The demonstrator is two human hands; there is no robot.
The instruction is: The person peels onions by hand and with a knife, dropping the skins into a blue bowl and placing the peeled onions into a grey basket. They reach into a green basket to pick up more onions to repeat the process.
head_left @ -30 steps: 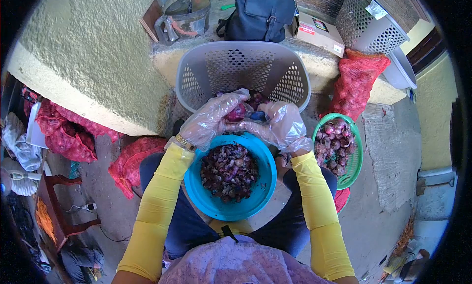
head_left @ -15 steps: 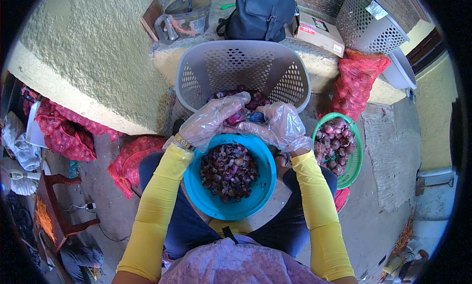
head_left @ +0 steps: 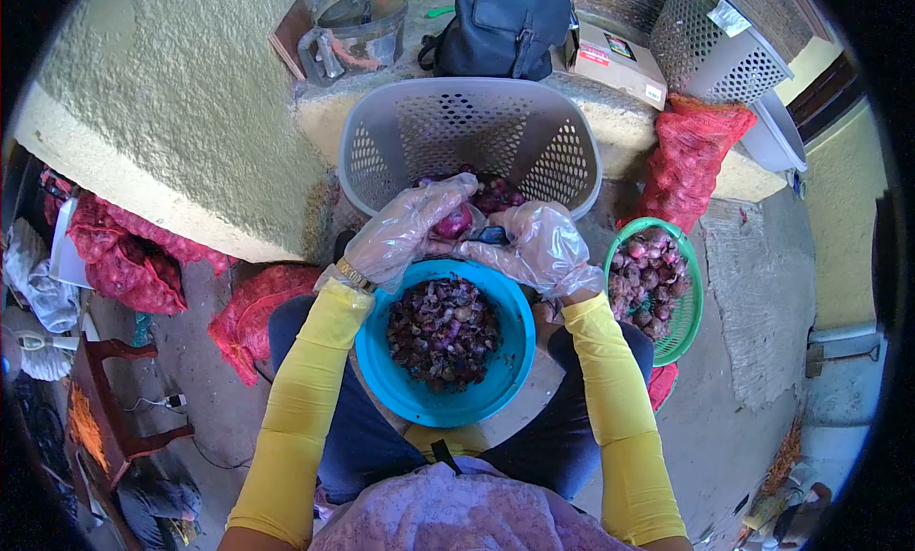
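My left hand (head_left: 412, 225), in a clear plastic glove, is closed around a peeled-looking red onion (head_left: 452, 221). My right hand (head_left: 541, 246), gloved the same way, grips a small tool with a dark blue handle (head_left: 493, 234); its working end is hidden near the onion. Both hands meet above the far rim of a blue basin (head_left: 515, 360), which holds a heap of dark onion skins and scraps (head_left: 443, 334). Just beyond them, red onions (head_left: 498, 196) lie in the bottom of a grey perforated basket (head_left: 457, 98).
A green basket (head_left: 693, 313) of unpeeled onions stands at my right. Red mesh sacks of onions lie behind it (head_left: 701, 155) and on the left (head_left: 257, 308). A black bag (head_left: 510, 27), a carton (head_left: 620, 60) and a clear bucket (head_left: 367, 36) sit on the ledge. A wooden stool (head_left: 105, 398) lies far left.
The onion has turned and shifted slightly in my left hand, showing more of its purple side. The dark handle has tilted a little in my right hand. The baskets have stayed put.
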